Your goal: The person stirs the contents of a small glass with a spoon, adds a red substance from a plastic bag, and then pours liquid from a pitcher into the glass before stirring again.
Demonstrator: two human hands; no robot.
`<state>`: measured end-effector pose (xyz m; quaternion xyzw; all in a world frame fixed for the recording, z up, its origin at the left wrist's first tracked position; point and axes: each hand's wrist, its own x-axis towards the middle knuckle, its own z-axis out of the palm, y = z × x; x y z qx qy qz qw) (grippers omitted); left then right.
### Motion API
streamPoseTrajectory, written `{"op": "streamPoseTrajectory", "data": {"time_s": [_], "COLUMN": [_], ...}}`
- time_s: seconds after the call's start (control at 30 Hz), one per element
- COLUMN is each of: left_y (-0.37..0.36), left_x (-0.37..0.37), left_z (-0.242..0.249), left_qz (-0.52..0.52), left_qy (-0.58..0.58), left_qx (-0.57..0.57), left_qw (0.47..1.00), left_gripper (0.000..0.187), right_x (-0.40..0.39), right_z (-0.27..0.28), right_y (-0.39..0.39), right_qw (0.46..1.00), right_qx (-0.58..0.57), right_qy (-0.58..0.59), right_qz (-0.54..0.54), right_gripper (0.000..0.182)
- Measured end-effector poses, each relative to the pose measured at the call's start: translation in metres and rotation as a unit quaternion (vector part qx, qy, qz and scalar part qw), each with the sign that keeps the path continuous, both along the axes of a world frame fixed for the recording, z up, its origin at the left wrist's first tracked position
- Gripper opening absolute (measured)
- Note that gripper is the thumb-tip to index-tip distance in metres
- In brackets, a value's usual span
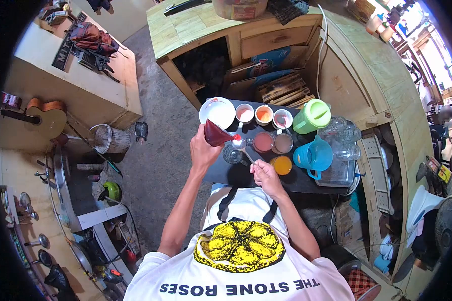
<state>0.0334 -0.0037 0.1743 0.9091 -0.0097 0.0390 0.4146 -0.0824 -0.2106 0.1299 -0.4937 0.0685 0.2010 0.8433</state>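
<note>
My left hand (202,151) is closed around a dark red bottle (216,134), tipped so that its bright red tip points right. Just below that tip is the bowl of a metal spoon (246,153), whose handle my right hand (267,177) pinches. A clear glass (231,154) stands below the bottle and spoon. Beyond it are a glass of pinkish-red liquid (262,142), a glass of greyish-pink liquid (283,143) and a glass of orange liquid (281,164). Whether anything pours into the spoon is too small to tell.
Three cups, including a white cup with orange contents (264,115), line the dark table's (221,174) far side beside a white bowl (217,111). To the right stand a green-lidded pitcher (314,115), a blue jug (314,155) and clear glassware (341,135). A wooden cabinet (276,42) rises behind.
</note>
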Motion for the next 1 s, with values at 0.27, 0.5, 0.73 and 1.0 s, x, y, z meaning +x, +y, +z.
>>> {"op": "streamPoseTrajectory", "data": {"time_s": [0.27, 0.5, 0.73, 1.0], "left_y": [0.0013, 0.0011, 0.0004, 0.0006], "left_x": [-0.0022, -0.0011, -0.0004, -0.0003], "left_z": [-0.0016, 0.0006, -0.0003, 0.0009], "left_qz": [0.0, 0.001, 0.007, 0.011], "left_qy": [0.007, 0.006, 0.014, 0.021], "left_qx": [-0.008, -0.008, -0.016, -0.015], "left_qw": [1.0, 1.0, 1.0, 1.0], "left_gripper": [0.053, 0.054, 0.055, 0.055], "right_x": [0.0007, 0.0004, 0.0009, 0.0005], "right_z": [-0.0012, -0.0054, -0.0072, -0.0048], "right_y": [0.0, 0.0003, 0.0002, 0.0006], "right_qw": [1.0, 1.0, 1.0, 1.0], "right_qx": [-0.022, -0.014, -0.011, -0.009], "right_qy": [-0.008, -0.011, -0.008, -0.009], "right_qz": [-0.002, -0.008, -0.011, -0.015], "right_gripper": [0.025, 0.025, 0.023, 0.024]}}
